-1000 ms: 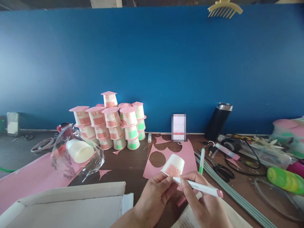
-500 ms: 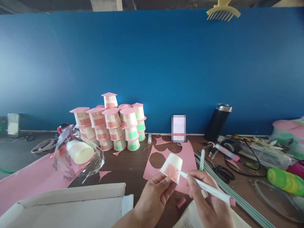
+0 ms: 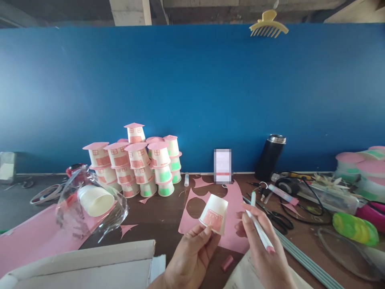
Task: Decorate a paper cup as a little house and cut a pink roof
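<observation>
Paper Cup Above Bench

Reference: paper cup [image 3: 214,213], above the bench [image 3: 162,216]. Left hand [image 3: 195,249] — pinches its rim. Right hand [image 3: 264,241] — grips white marker [image 3: 261,233], right of cup. Blue partition [image 3: 192,96] stands behind cup; concrete ceiling [image 3: 198,14] beyond.

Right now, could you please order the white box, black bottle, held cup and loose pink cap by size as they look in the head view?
White box
Black bottle and held cup: too alike to rank, the cup nearer the camera
Loose pink cap
</observation>
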`<state>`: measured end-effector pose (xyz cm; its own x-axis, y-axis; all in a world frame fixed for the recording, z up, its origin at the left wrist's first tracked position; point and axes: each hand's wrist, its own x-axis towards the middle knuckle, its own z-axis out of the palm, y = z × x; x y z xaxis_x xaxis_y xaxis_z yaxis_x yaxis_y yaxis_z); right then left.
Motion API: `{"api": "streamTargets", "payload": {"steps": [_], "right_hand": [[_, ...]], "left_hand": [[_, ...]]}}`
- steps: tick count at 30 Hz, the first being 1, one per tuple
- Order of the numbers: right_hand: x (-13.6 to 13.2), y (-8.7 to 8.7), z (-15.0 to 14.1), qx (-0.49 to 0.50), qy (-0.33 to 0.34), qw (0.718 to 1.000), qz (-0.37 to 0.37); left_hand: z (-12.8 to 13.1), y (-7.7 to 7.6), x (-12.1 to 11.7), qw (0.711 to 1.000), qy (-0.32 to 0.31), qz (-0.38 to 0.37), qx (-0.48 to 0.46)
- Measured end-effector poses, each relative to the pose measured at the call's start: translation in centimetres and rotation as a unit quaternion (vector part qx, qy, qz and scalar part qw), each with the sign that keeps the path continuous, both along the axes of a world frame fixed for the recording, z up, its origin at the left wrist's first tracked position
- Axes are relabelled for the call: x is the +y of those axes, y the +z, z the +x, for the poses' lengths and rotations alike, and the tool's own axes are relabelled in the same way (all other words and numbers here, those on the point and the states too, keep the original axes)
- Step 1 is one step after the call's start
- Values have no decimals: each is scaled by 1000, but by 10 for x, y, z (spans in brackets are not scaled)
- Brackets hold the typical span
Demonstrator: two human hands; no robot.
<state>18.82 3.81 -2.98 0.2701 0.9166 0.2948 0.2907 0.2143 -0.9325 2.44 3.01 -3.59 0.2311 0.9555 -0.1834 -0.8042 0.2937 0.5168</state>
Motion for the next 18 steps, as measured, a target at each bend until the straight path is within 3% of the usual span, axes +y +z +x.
{"api": "streamTargets", "payload": {"steps": [11, 18], "right_hand": [[0, 1, 0, -28, -4, 999, 41], [-9, 5, 2, -111, 9, 981, 159]], "left_hand": [[0, 0, -1, 1000, -27, 14, -9], [-1, -5, -1, 1000, -6, -7, 4]]}}
